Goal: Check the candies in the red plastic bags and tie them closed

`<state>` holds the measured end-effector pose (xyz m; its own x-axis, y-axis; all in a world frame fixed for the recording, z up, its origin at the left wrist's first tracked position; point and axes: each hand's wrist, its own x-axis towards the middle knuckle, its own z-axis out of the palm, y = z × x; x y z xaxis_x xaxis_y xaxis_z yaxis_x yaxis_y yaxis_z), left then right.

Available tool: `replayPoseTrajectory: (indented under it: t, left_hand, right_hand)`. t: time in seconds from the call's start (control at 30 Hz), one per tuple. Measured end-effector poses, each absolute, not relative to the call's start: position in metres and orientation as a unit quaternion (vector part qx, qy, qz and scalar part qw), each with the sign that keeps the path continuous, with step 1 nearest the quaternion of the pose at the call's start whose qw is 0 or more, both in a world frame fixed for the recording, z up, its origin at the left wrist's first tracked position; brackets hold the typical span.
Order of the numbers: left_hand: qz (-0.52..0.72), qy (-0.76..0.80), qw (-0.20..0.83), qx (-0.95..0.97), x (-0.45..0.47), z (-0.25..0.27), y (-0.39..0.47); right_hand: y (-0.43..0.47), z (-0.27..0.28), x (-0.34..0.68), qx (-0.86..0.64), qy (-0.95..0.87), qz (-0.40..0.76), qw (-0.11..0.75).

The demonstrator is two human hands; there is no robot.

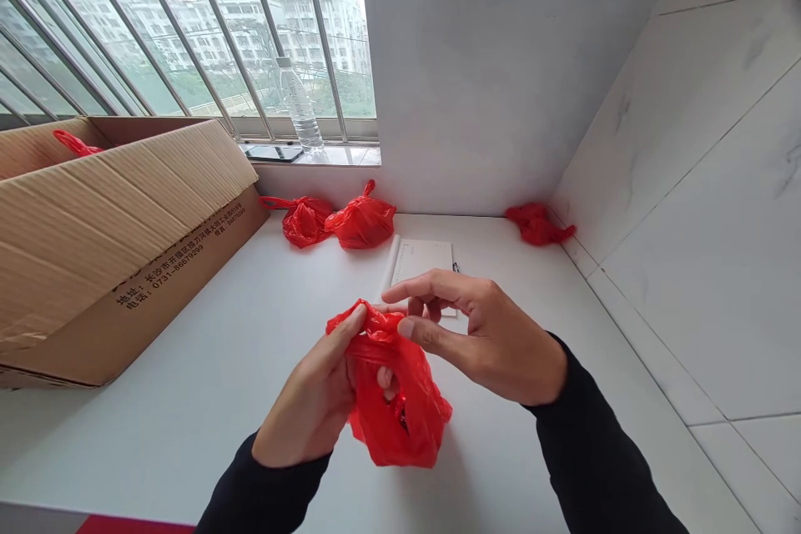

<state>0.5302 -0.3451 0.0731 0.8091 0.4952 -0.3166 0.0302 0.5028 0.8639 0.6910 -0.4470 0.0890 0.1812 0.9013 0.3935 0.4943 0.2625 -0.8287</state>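
A red plastic bag (400, 425) hangs in front of me over the white table, its handles and gathered top at the upper end. My left hand (319, 392) grips that top, thumb pressed on the plastic and some fingers showing through the handle opening. Something dark shows inside the opening, too small to name. To the right, my right hand (481, 334) is open, with thumb and forefinger apart. Its thumb tip is at the bag's upper right edge; whether it touches the plastic I cannot tell.
A cardboard box (125, 242) stands at left with red plastic inside. Along the wall lie a red bag (306, 221), another tied red bag (363, 221) and a crumpled red bag (538, 224). Behind my hands lies a notebook (425, 254); a water bottle (300, 108) and phone (274, 153) occupy the sill.
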Motion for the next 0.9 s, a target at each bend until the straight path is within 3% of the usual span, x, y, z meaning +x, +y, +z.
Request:
replayPoseTrajectory:
  t: [0.5,0.7,0.9]
  left_hand:
    - [0.21,0.222,0.777,0.55,0.531,0.066,-0.342]
    - [0.222,0.242,0.755,0.568,0.521,0.065,-0.334]
    - [0.266,0.269,0.628,0.68,0.514,0.064,-0.332]
  right_hand:
    - [-0.445,0.088,0.686,-0.6,-0.62,0.256,0.435]
    - [-0.431,0.072,0.691,-0.57,-0.675,0.213,0.418]
    - [-0.422,0.064,0.692,-0.58,-0.662,0.303,0.366]
